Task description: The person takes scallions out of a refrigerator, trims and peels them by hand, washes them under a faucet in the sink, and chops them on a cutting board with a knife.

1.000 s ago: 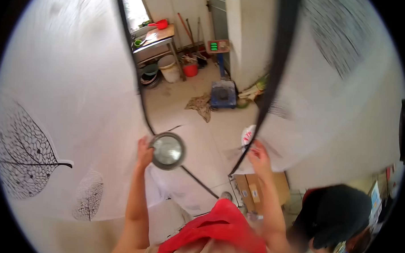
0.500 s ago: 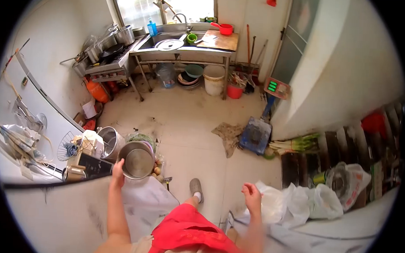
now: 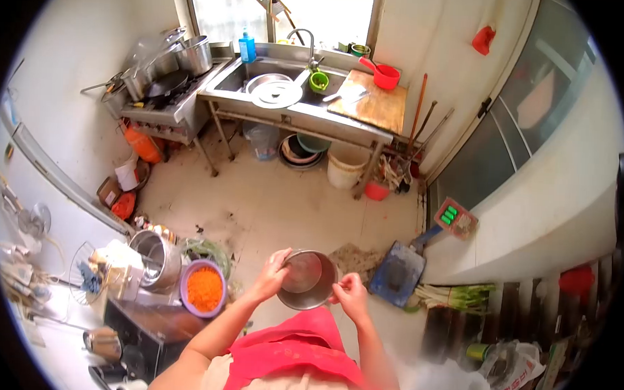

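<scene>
In a kitchen with a stove [image 3: 169, 100] crowded with pots [image 3: 195, 55], a metal sink [image 3: 240, 79] under a window, a wooden cutting board [image 3: 370, 104], and green onions [image 3: 456, 297] beside a blue floor scale [image 3: 397, 272].

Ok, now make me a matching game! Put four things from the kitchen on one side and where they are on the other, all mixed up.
Things:
1. Metal pot
2. Red pan
3. Blue bottle
4. Orange food

Places:
A. At the back edge of the sink
B. Inside the purple bowl
C. Between the left hand and the right hand
D. At the back of the wooden board

Right pairs: 1-C, 2-D, 3-A, 4-B
</scene>
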`<state>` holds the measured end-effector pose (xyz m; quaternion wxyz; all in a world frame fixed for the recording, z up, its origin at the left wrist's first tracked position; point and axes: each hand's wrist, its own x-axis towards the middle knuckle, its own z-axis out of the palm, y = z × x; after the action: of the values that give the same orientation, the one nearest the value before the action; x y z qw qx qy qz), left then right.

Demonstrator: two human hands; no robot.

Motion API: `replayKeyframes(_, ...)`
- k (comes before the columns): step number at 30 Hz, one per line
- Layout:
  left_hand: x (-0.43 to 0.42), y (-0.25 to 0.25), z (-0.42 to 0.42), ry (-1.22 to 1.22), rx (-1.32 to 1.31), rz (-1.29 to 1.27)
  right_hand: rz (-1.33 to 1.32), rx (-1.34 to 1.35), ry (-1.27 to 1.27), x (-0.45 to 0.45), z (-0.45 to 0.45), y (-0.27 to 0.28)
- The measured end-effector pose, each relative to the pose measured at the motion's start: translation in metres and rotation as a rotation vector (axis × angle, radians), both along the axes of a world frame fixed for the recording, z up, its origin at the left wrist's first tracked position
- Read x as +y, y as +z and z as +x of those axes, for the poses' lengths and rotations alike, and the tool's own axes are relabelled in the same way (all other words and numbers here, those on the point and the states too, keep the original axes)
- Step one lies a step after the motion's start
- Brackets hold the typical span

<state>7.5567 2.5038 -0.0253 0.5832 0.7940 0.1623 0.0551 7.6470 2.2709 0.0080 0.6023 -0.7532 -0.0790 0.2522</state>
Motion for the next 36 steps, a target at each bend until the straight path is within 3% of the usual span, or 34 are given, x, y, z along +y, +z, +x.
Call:
replayKeyframes(4, 0.051, -0.003, 0.135, -0.077, 0.031, -0.059, -0.163, -0.096, 0.237, 0.041, 0.146, -0.031)
replayKeyframes(8, 0.117, 0.000, 0.268, 0.033, 0.173, -0.442, -0.049, 0.055, 0.055, 0.114, 0.308, -0.015)
replayKeyframes(13, 0.228, 0.003, 0.426, 0.165, 0.048, -0.260, 0.079, 0.063, -0.040, 0.237, 0.564, -0.010)
replayKeyframes(17, 0.309, -0.030, 0.507, 0.256, 0.120, -0.419, 0.132, 0.070, -0.190, 0.361, 0.772, -0.043)
replayKeyframes(21, 0.400, -0.070, 0.615, 0.213, 0.148, -0.443, 0.114, 0.109, -0.264, 0.490, 0.960, -0.075)
replayKeyframes(26, 0.505, -0.085, 0.772, 0.058, 0.159, -0.248, 0.142, 0.239, -0.420, 0.611, 1.122, -0.118)
replayKeyframes(28, 0.540, -0.087, 0.831, -0.009, 0.129, -0.110, 0.188, 0.300, -0.472, 0.638, 1.157, -0.130)
replayKeyframes(29, 0.555, -0.091, 0.868, -0.042, 0.172, -0.108, 0.096, 0.202, -0.406, 0.650, 1.174, -0.134)
replayKeyframes(32, 0.572, -0.131, 0.950, -0.117, 0.210, 0.030, -0.283, -0.070, -0.132, 0.655, 1.164, -0.132)
replayKeyframes(33, 0.573, -0.150, 0.974, -0.113, 0.157, 0.094, -0.478, -0.317, 0.047, 0.650, 1.154, -0.150)
replayKeyframes(34, 0.572, -0.156, 0.995, -0.131, 0.186, 0.137, -0.676, -0.280, 0.151, 0.658, 1.127, -0.114)
replayKeyframes(36, 0.568, -0.147, 1.030, -0.256, 0.257, 0.153, -0.848, -0.284, 0.345, 0.658, 1.091, -0.102)
